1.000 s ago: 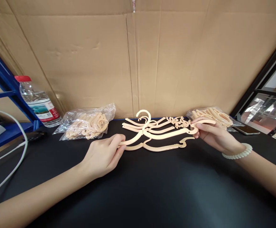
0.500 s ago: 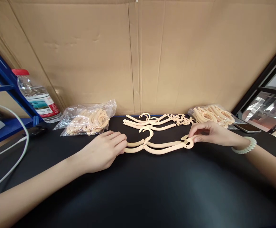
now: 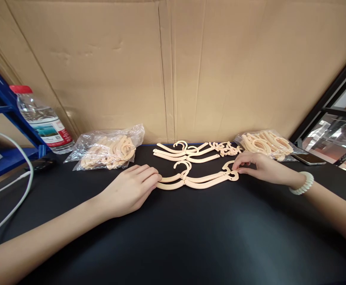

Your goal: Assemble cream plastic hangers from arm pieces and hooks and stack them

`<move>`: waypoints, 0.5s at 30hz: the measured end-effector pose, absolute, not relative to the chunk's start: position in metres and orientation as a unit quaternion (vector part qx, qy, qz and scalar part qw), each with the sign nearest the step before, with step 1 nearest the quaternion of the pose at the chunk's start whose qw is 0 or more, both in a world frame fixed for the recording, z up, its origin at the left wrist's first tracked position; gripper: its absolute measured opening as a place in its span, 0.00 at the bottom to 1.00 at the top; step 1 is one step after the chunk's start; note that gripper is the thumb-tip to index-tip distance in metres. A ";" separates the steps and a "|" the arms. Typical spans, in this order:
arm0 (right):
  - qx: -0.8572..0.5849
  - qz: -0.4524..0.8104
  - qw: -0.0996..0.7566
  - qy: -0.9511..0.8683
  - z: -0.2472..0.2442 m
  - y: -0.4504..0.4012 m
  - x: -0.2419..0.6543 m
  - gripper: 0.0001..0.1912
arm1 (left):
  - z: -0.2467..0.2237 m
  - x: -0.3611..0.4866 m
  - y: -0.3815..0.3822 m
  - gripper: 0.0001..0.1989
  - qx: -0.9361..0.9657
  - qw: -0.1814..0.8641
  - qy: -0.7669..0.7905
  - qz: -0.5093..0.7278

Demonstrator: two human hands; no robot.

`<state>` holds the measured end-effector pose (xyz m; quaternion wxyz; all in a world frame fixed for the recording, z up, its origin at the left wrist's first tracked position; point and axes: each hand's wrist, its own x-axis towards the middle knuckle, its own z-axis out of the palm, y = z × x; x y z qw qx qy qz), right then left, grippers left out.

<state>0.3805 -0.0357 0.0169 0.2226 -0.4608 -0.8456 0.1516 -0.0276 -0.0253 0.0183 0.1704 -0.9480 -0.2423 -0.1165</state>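
Two beige plastic folding hangers [image 3: 207, 183] lie nearly one over the other on the black table, their hooks slightly apart. My left hand [image 3: 138, 186] is closed around their left ends, which its fingers hide. At the right ends sit curved hook-shaped end pieces [image 3: 233, 175]. Thumb and fingers of my right hand [image 3: 251, 166] pinch these end pieces, and the fingertips partly cover them. Just behind lie more beige hangers [image 3: 187, 157], with a small heap of loose beige parts [image 3: 224, 149] at their right.
Clear plastic bags of beige parts stand at the back left [image 3: 107, 152] and back right [image 3: 266, 144]. A water bottle [image 3: 46, 122] and a white cable [image 3: 27, 186] are at the left. A phone [image 3: 309, 159] lies at the right. Behind is a cardboard wall [image 3: 173, 71].
The two hangers have shifted against each other, so both hooks now show. The right end pieces are spread further apart. Both hands keep their hold, and the view has shifted slightly.
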 end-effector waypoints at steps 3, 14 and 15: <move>-0.451 0.124 0.234 -0.852 0.016 -0.036 0.379 0.11 | 0.016 -0.028 -0.025 0.11 -0.949 0.138 -0.251 -0.132; -0.423 0.103 0.171 -0.884 0.003 -0.059 0.337 0.27 | 0.007 -0.028 -0.021 0.10 -0.940 0.063 -0.276 -0.188; -0.422 0.100 0.162 -0.886 0.004 -0.058 0.339 0.28 | 0.006 -0.029 -0.020 0.10 -0.939 0.063 -0.280 -0.191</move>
